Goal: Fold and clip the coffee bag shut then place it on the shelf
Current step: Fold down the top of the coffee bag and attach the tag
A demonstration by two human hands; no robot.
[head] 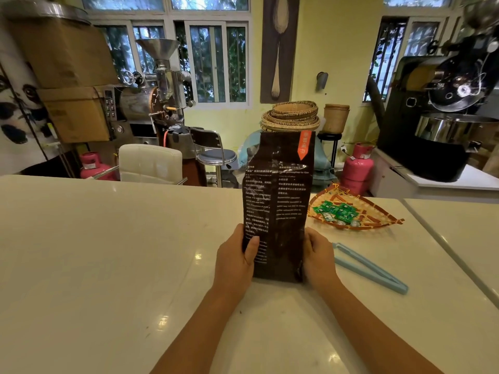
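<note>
A tall dark brown coffee bag [279, 201] with white print and an orange tag at its top right stands upright on the white counter [108, 252]. Its top is unfolded and straight. My left hand [237, 257] grips the bag's lower left edge, thumb across the front. My right hand [318, 257] holds the lower right edge. A long light blue bag clip [370, 268] lies flat on the counter just right of my right hand, untouched.
A woven fan-shaped tray [378, 211] with green wrapped sweets sits behind the clip. Beyond the counter are a white chair [151, 163], a stool, pink gas cylinders [357, 168], stacked baskets [291, 116] and coffee roasting machines [442, 117]. No shelf is visible.
</note>
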